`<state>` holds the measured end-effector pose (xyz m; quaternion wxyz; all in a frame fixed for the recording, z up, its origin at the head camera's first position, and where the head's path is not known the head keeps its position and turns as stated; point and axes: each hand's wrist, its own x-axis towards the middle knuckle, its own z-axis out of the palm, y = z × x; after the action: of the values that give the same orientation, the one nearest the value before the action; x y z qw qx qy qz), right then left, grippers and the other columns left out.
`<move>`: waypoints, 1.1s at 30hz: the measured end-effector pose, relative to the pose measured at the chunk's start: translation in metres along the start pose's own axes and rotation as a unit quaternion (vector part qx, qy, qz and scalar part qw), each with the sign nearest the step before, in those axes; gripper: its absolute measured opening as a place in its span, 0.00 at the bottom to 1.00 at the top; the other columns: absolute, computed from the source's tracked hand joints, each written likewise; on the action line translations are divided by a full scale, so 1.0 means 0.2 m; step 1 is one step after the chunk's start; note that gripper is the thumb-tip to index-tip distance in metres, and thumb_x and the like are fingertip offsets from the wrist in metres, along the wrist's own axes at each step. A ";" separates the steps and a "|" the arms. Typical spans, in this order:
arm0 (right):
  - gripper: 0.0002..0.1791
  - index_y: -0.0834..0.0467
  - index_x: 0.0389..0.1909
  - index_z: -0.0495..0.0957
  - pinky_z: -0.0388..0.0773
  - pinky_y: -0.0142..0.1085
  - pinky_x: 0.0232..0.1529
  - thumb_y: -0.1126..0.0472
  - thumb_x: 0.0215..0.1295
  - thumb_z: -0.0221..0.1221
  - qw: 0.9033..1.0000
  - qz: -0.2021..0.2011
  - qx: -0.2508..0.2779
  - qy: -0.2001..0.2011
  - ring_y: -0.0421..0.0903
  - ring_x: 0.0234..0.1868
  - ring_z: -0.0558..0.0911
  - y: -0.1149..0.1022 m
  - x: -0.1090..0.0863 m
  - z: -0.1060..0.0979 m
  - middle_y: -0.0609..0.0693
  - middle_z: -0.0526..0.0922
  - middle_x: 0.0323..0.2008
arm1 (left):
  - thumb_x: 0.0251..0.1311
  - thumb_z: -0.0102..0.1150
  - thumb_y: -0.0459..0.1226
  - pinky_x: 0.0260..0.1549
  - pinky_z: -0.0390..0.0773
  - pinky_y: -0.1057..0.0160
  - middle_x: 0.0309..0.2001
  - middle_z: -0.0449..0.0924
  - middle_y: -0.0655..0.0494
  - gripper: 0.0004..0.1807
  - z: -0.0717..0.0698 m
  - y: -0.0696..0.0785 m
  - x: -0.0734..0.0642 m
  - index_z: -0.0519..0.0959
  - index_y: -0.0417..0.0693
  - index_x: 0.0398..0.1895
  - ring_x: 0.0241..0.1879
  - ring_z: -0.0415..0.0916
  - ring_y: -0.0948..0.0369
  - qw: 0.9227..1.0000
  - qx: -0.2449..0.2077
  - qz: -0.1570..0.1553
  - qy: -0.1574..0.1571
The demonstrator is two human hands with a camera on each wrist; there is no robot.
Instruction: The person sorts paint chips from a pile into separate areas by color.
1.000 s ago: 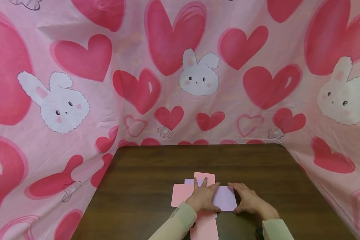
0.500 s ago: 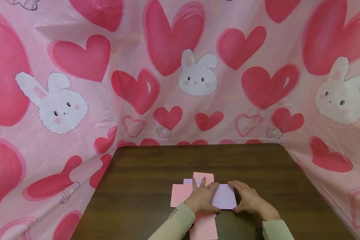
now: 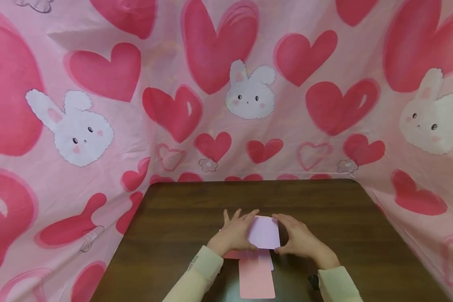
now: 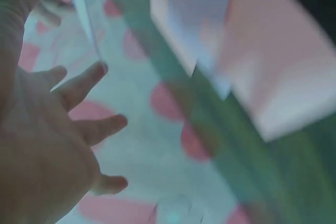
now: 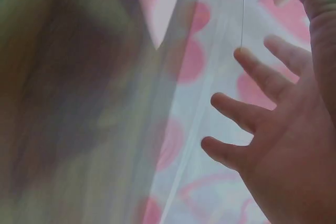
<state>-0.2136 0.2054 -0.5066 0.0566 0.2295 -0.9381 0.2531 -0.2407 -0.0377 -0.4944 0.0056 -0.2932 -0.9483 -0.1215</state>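
A purple square card (image 3: 264,233) is held level between my two hands, above other cards on the table. My left hand (image 3: 232,235) grips its left side, thumb at the near corner and index finger at the far one, with the other fingers spread. My right hand (image 3: 302,240) grips the right side the same way. Both wrist views show this card edge-on, as a thin strip (image 4: 84,17) and a fine line (image 5: 243,14). Beneath lie a pink card (image 3: 256,279), another purple card (image 3: 266,255) and a pink card (image 3: 232,254) partly hidden by my left hand.
The dark wooden table (image 3: 181,205) has rounded far corners. A pink cloth (image 3: 166,63) with hearts and rabbit faces hangs behind it and along both sides.
Both hands have moved left and up with the purple card, from the right of the cross-shaped card layout to above it. The far pink card and part of the left one are now covered.
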 end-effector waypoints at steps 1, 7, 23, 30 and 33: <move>0.55 0.54 0.67 0.66 0.63 0.68 0.54 0.48 0.32 0.79 1.000 -0.011 0.001 0.006 0.57 0.63 0.70 -0.04 0.03 0.01 0.56 0.71 0.63 | 0.32 0.77 0.59 0.58 0.40 0.24 0.66 0.70 0.58 0.62 -0.04 -0.03 -0.02 0.53 0.64 0.75 0.69 0.56 0.42 1.000 -0.002 -0.004 0.000; 0.55 0.52 0.68 0.65 0.58 0.69 0.57 0.43 0.35 0.77 0.998 -0.057 -0.001 0.018 0.50 0.64 0.69 -0.27 0.18 0.11 0.50 0.71 0.63 | 0.29 0.80 0.54 0.57 0.35 0.23 0.65 0.71 0.57 0.64 -0.24 -0.23 -0.21 0.54 0.62 0.74 0.69 0.54 0.41 0.999 -0.018 -0.036 0.002; 0.56 0.48 0.69 0.62 0.54 0.67 0.62 0.27 0.38 0.67 0.988 -0.114 -0.090 -0.053 0.57 0.67 0.67 -0.65 0.43 0.55 0.47 0.73 0.62 | 0.22 0.84 0.48 0.54 0.34 0.22 0.60 0.76 0.53 0.63 -0.24 -0.62 -0.63 0.61 0.65 0.71 0.68 0.55 0.37 0.989 -0.034 -0.143 -0.024; 0.56 0.49 0.67 0.65 0.55 0.67 0.61 0.24 0.37 0.66 0.981 -0.113 -0.136 -0.074 0.56 0.65 0.69 -0.70 0.46 0.69 0.45 0.76 0.60 | 0.19 0.85 0.47 0.53 0.36 0.20 0.59 0.76 0.51 0.64 -0.14 -0.71 -0.69 0.62 0.61 0.71 0.67 0.56 0.35 0.985 -0.050 -0.163 -0.033; 0.56 0.49 0.67 0.65 0.55 0.67 0.62 0.24 0.37 0.65 0.980 -0.107 -0.145 -0.085 0.56 0.65 0.69 -0.71 0.46 0.73 0.44 0.76 0.60 | 0.18 0.86 0.46 0.53 0.36 0.21 0.59 0.77 0.52 0.64 -0.11 -0.74 -0.71 0.62 0.61 0.70 0.67 0.56 0.35 0.982 -0.059 -0.173 -0.041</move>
<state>-0.2291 -0.0137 -0.5481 0.0355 0.3384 -0.9363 0.0866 -0.2079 -0.2399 -0.5188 -0.0714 -0.1288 -0.9753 -0.1646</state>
